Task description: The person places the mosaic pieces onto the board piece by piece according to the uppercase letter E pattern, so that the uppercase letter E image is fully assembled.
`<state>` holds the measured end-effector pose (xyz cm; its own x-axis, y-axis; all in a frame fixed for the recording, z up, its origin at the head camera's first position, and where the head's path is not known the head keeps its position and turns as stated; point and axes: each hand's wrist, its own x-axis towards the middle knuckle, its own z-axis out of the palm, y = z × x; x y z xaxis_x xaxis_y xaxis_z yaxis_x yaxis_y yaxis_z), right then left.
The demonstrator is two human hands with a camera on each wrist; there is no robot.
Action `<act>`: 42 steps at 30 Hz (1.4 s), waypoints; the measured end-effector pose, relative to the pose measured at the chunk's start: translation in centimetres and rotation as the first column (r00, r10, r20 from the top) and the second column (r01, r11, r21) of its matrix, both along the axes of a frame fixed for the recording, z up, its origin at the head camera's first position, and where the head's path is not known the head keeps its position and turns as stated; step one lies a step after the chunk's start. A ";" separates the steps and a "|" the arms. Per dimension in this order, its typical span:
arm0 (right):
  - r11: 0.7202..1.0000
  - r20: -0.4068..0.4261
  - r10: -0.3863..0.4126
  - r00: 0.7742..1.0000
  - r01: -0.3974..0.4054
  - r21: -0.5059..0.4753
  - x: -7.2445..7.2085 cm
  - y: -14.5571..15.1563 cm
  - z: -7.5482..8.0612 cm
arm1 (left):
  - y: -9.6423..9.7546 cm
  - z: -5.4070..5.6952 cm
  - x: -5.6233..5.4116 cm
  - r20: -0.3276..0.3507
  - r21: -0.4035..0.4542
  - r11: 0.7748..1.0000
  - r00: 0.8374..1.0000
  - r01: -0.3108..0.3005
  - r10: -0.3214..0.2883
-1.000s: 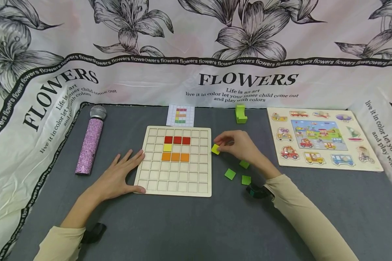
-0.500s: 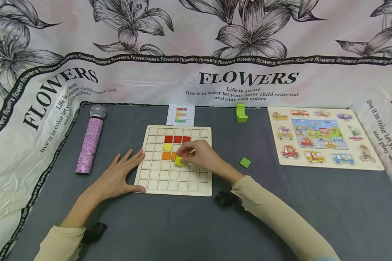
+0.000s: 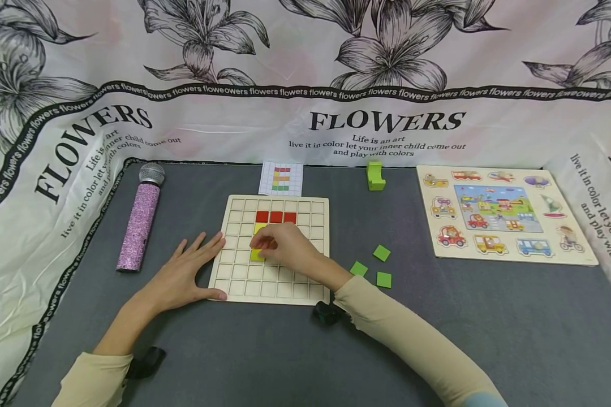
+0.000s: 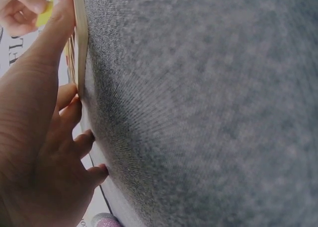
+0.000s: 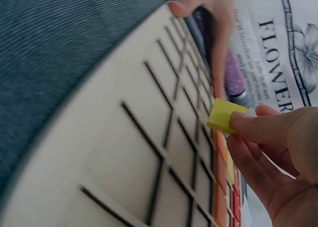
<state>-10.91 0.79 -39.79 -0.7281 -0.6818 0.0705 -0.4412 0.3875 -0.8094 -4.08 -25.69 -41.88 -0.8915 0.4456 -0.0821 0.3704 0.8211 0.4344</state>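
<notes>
My right hand [image 3: 291, 249] pinches a yellow square tile [image 5: 226, 115] between thumb and fingers, over the wooden grid board [image 3: 285, 289]. In the right wrist view the tile is tilted and seems just above the grid. Three red tiles [image 3: 276, 217] form a row on the board, with another yellow tile [image 3: 258, 227] below them at the left. Orange tiles [image 5: 219, 180] show in the right wrist view; my right hand hides them in the head view. My left hand [image 3: 180, 281] lies with spread fingers against the board's left edge, its thumb at the near corner.
Three green tiles [image 3: 384, 280] lie right of the board. Behind it stands a gridded pattern card [image 3: 294, 181]. A green block [image 3: 375, 178] is at the back, a vehicle picture puzzle [image 3: 509, 249] at the right, and a pink glittery microphone [image 3: 140, 223] at the left.
My right hand has carried the yellow tile from the board's right side leftward across the grid, to below the left end of the orange row. My left hand has stayed in place.
</notes>
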 end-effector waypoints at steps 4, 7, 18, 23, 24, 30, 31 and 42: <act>0.999 -0.019 0.005 1.000 -0.004 0.055 0.4 -0.4 -0.2 | 0.0 0.1 0.0 0.012 -0.002 1.000 1.000 -0.003 0.003; 0.997 -0.026 -0.009 1.000 0.011 0.078 0.5 -0.6 -0.2 | 0.1 0.2 0.0 0.022 -0.002 1.000 1.000 -0.004 0.004; 0.983 -0.101 -0.039 0.994 0.056 0.173 0.7 -1.2 -0.8 | 0.0 0.3 0.0 0.026 -0.002 1.000 1.000 -0.006 0.006; 0.986 -0.108 -0.035 0.994 0.052 0.161 0.9 -0.8 -0.4 | 0.0 0.2 0.0 0.031 -0.010 1.000 0.999 -0.009 0.009; 0.987 -0.112 -0.038 0.993 0.055 0.151 0.9 -0.6 -0.3 | 0.0 0.1 0.0 0.034 -0.012 1.000 0.999 -0.011 0.011; 0.994 -0.129 -0.086 0.988 0.094 0.055 0.9 2.9 0.2 | -0.1 0.0 -0.1 0.032 -0.013 1.000 0.999 -0.007 0.007; 0.994 -0.126 -0.098 0.987 0.104 0.039 0.9 3.8 0.2 | -0.1 0.0 -0.1 0.029 -0.011 1.000 1.000 -0.005 0.005; 0.942 -0.189 -0.288 0.939 0.313 0.120 1.4 15.8 0.3 | 0.1 0.1 0.0 0.029 -0.008 1.000 1.000 -0.003 0.003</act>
<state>-9.54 16.60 -39.54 -0.8868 -0.4451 0.1245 -0.4093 0.6311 -0.6589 -4.08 -25.60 -41.78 -0.8900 0.4422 -0.1114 0.3553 0.8255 0.4386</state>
